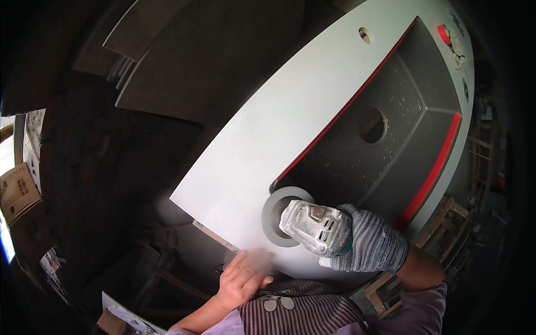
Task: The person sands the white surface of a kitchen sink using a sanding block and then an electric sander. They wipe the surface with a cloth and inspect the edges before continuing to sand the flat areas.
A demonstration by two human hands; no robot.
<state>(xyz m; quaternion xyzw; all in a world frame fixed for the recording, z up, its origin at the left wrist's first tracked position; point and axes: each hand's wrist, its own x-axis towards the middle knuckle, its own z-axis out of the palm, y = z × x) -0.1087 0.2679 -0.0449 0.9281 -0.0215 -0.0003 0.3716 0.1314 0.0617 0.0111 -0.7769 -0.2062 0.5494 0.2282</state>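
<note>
A dust-covered angle grinder (pixel 319 226) is in my right hand (pixel 371 240), which wears a grey striped knit glove. The fingers wrap round its body. Its round grey disc (pixel 272 223) lies over the white countertop (pixel 234 151), at the near corner of the dark grey sink basin (pixel 357 162). My bare left hand (pixel 244 278) rests at the countertop's near edge, fingers stretched out and their tips blurred. Red tape (pixel 432 170) runs along the basin's rim.
A round drain hole (pixel 373 125) opens in the basin, and a smaller hole (pixel 365 35) pierces the countertop. A red tape roll (pixel 444 34) sits at the far right corner. Wooden frames (pixel 444 223) stand below at right. Dark panels (pixel 184 61) lean at left, beyond a cardboard box (pixel 19 192).
</note>
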